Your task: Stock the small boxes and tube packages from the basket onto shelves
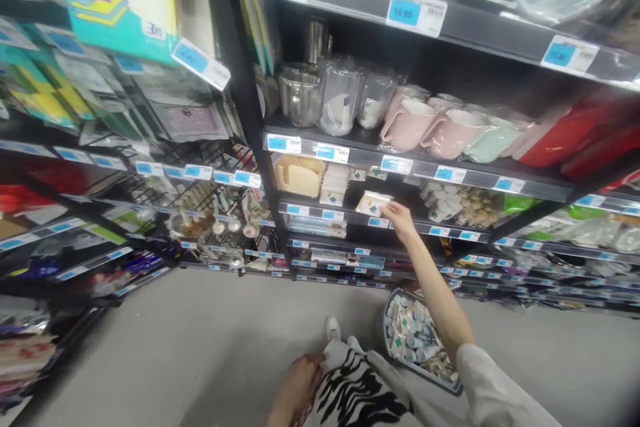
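Observation:
My right hand reaches forward to a middle shelf. Its fingers are closed on the right end of a small white packet with a green mark on its front. The packet is at the shelf edge, just above the price labels. A similar stack of white packs stands to its left. Low in the view, my left hand is close to my patterned shirt. Its fingers are blurred and partly turned away, so their hold does not show.
A grey basket full of packets and bottles is on the floor below my right arm. Pink mugs and clear cups line the shelf above. Wrapped goods lie right of my hand. Left racks hold hanging utensils.

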{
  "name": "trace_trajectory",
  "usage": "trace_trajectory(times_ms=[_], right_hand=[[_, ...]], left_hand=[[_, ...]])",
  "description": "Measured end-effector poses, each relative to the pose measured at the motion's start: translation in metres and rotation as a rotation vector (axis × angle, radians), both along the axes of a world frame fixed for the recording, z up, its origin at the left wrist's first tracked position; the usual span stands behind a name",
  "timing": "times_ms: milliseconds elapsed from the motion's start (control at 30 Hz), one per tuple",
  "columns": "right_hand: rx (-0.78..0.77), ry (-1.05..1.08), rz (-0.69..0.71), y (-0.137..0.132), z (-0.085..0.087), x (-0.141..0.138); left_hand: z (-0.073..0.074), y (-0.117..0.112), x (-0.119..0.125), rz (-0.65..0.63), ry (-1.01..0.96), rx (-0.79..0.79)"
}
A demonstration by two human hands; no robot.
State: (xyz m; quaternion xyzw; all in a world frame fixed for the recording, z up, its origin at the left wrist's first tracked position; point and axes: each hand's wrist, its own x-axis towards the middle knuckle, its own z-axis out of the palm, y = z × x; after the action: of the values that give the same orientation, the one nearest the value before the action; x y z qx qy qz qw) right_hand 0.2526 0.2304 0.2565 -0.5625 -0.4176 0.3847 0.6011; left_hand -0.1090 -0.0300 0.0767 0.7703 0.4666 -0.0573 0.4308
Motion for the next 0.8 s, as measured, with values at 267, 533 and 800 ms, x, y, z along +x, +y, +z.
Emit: trace_trajectory(times_ms=[267, 533, 800], right_hand=[[-0.013, -0.155, -0.005, 0.14, -0.001, 0.032], [-0.061, -0.188, -0.062, 0.198, -0.036, 0.036], [-0.076, -0.308, -0.116, 0.218, -0.046, 0.04]], left_hand=[[-0.008, 0.055, -0.007, 0.288, 0.059, 0.101], [-0.009, 0.051, 0.028, 0.43, -0.012, 0.045], [-0.017, 0.046, 0.07, 0.269, -0.027, 0.015]])
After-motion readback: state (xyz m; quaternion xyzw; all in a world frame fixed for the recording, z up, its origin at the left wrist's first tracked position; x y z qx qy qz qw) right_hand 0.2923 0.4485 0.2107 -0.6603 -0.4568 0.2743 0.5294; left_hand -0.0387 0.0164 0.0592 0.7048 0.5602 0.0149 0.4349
